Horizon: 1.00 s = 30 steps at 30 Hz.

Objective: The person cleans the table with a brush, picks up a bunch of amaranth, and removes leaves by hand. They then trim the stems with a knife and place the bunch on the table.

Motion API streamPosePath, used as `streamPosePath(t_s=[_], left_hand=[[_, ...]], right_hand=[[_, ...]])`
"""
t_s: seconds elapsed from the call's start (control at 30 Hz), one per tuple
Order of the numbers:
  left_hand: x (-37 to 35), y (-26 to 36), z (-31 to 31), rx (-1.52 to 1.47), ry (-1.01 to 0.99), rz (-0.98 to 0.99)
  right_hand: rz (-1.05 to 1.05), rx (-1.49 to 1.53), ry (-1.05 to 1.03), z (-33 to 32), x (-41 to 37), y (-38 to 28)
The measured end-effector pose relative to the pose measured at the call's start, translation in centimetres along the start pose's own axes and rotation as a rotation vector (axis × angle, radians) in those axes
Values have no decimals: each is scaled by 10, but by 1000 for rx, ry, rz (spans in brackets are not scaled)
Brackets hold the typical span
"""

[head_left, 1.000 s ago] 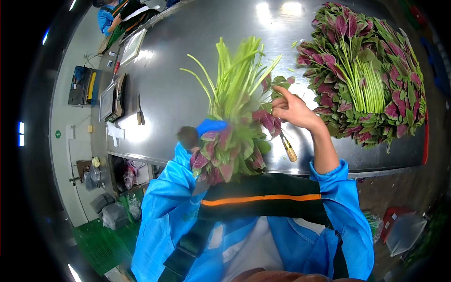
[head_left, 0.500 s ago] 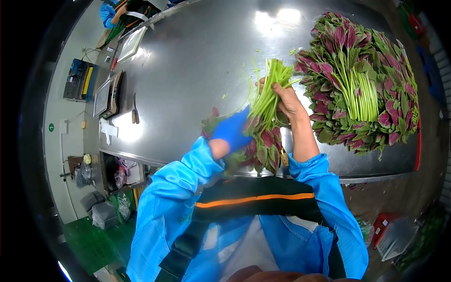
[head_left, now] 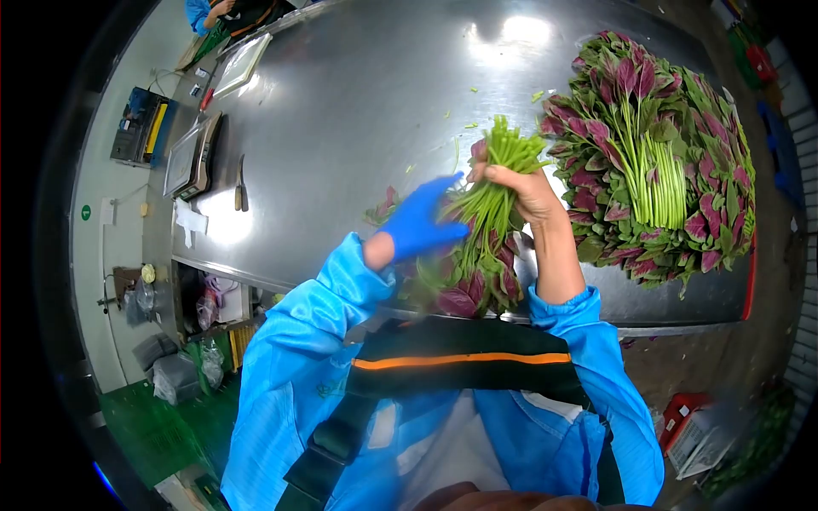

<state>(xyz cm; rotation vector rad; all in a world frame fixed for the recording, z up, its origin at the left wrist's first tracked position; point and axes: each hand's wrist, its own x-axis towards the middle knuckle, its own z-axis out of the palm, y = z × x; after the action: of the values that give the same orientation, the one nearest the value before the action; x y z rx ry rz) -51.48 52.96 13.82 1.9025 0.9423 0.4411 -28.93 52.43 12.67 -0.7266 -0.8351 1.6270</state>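
My right hand (head_left: pixel 524 189), bare, is wrapped round a bunch of leafy greens (head_left: pixel 490 213). Its green stems stick out above my fist, and its red and green leaves hang toward the table's front edge. Left of the bunch, my left hand (head_left: pixel 423 220) in a blue glove has its fingers apart beside the stems. A few loose leaves (head_left: pixel 385 204) lie behind the glove. To the right rises a large pile of the same greens (head_left: pixel 652 170), with one bundle's stems showing on top.
The metal table (head_left: pixel 341 128) carries scattered stem bits. A knife (head_left: pixel 241 183) lies at the left, near a scale (head_left: pixel 194 157), a white scrap (head_left: pixel 190 223) and another flat device (head_left: pixel 243 66). Another person (head_left: pixel 223 13) stands at the far left. Red crates (head_left: pixel 682 417) sit on the floor.
My left hand's fingers have spread apart beside the bunch. The bunch in my right hand has turned slightly, its stem ends now tighter together and a little lower.
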Motion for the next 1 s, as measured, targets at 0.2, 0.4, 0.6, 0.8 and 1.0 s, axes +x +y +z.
streamPosePath(t_s=[0.2,0.4,0.6,0.8,1.0], left_hand=[[-20,23,-10,179,100,100],[-51,-42,-36,99,74,-224],[-51,6,-51,-1055,-220,-383],[-77,-54,20,-1126,-38,-349],[-68,-63,26,-1720,-297,-465]], right_hand=[[-423,-582,-20,50,-28,-85],[-501,-1037,213,65,0,-128],[-1006,-1651,-338,96,-1,-10],[-526,-1857,-378,109,-52,69],[-158,-1766,-23,106,-93,33]])
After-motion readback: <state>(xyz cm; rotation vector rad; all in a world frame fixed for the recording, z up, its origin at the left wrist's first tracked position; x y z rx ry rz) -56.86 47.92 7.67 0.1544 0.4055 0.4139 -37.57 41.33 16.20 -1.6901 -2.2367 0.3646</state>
